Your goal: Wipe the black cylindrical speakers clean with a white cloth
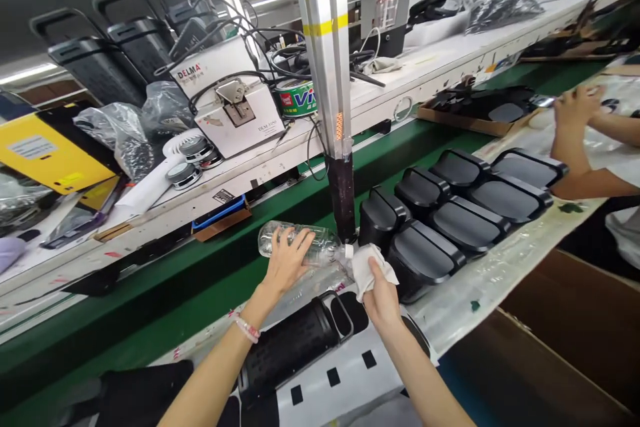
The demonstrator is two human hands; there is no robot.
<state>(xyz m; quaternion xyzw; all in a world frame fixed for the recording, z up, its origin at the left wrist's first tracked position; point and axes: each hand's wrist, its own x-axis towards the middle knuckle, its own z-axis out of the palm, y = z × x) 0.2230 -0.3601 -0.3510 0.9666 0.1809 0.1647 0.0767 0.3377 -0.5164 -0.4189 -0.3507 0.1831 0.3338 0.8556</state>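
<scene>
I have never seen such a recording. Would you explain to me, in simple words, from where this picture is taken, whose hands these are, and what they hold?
There is no machine here. The picture comes from a camera on a person's head, looking forward and down, so the two bare hands in the middle are the wearer's own.

The left hand holds a clear plastic bottle lying sideways, its white end toward the white wipe in the right hand.

Below them lies a black case with a handle. To the right stands a group of black cases. Behind is a white shelf, with a white DELMA box on it. At the far right, another person's hands are visible.
</scene>
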